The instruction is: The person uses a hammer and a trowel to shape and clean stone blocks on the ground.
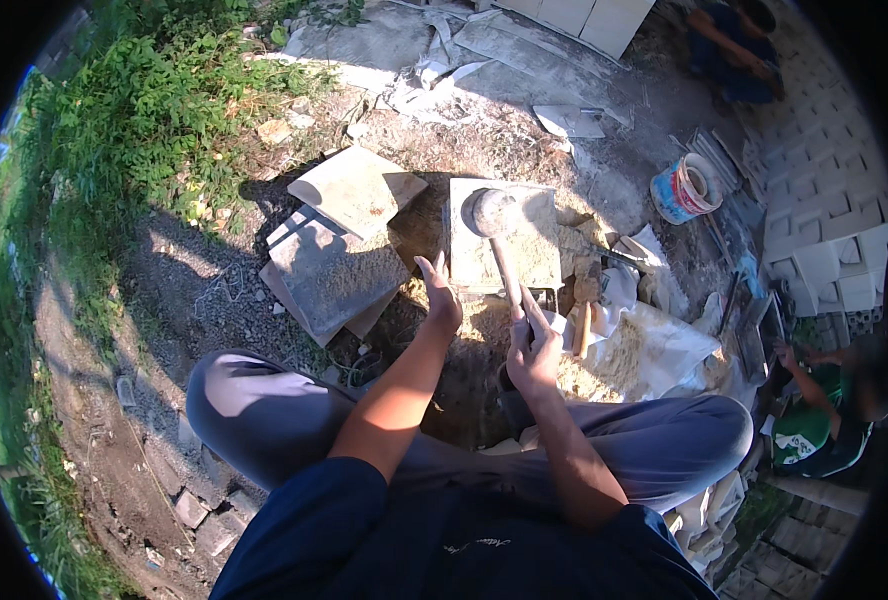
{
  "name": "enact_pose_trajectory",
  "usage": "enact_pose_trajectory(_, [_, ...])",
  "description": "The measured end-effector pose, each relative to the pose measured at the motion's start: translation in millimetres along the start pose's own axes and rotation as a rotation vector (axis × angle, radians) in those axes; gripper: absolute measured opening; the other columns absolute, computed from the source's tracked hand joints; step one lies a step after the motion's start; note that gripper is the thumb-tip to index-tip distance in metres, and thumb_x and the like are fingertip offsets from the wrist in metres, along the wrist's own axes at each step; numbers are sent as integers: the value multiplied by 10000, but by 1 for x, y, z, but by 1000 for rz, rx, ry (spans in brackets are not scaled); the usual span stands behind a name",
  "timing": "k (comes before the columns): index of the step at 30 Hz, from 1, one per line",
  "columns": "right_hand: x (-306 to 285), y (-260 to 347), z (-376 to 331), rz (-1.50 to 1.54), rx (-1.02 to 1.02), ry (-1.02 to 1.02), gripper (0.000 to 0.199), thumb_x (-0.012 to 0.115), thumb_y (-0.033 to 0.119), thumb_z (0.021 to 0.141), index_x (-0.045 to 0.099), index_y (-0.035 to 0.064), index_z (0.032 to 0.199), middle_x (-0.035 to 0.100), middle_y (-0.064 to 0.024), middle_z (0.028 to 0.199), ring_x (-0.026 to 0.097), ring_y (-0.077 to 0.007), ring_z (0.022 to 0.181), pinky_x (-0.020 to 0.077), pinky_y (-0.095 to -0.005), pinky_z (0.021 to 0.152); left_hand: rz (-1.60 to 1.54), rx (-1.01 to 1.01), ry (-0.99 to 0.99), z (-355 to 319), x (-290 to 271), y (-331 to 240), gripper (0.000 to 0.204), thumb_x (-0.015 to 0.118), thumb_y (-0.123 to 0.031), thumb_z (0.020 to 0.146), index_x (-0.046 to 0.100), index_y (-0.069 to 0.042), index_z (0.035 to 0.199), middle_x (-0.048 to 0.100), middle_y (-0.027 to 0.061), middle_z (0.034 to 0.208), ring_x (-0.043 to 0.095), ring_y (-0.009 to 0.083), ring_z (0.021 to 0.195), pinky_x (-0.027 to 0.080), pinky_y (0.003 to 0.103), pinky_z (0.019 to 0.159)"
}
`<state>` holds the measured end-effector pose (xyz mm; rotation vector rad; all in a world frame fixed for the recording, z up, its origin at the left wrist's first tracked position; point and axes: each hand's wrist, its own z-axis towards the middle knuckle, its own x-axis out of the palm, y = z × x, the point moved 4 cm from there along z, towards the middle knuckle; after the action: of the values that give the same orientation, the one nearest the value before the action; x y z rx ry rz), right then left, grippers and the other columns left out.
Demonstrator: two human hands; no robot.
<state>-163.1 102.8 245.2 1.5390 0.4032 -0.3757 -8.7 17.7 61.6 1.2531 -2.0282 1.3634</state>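
My right hand [532,352] is closed around the handle of a rubber mallet [499,235], just right of the frame's centre; the handle runs up and slightly left from my fist, and the rounded grey head lies over the upper left part of a square paving slab [539,250]. I cannot tell whether the head touches the slab or hangs just above it. My left hand [440,297] is open, fingers straight and pointing up the frame, just beside the slab's left edge, over sandy ground [484,330].

The slab lies flat in the centre of the frame, in sunlight. To its left, two more concrete slabs [339,240] lie stacked at angles, the upper one smaller and tilted across the lower. A second hammer with a wooden handle [584,310] rests just right of my right hand, near crumpled white sacks [664,345]. Further right, in the upper right of the frame, stands a blue-and-white bucket [682,190]. Grass [134,120] fills the upper left. My knees in grey trousers [264,400] spread across the lower half. Another person in a green shirt [814,420] crouches at the right edge, and a person in blue [734,45] sits at the top right.
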Motion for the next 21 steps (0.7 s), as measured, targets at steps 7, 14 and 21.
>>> enact_pose_trajectory(7, [66,17,-13,30,-89,59,380,543,95,1029,588,-5,1392,699,-251,860,681,-259,616,533,-373,578,122,317,-106,47,-106,-99,1036,188,-860,940,237,-100,1643,82,147,1732,127,298,1587,82,495,1265])
enact_pose_trajectory(14, [25,-67,-34,-15,1,-109,403,551,111,1037,563,-21,1417,695,-243,869,744,-254,839,550,-370,700,84,89,-136,23,-18,-12,1002,205,-827,966,307,-71,1615,178,147,1710,188,275,1568,110,508,1266])
enact_pose_trajectory(21, [-13,-42,-17,134,-314,-355,359,587,122,1023,618,-56,1334,719,-275,923,670,-241,650,517,-355,606,41,-26,-26,-9,21,-1,1039,217,-856,941,212,-91,1644,187,102,1717,209,296,1565,137,478,1259])
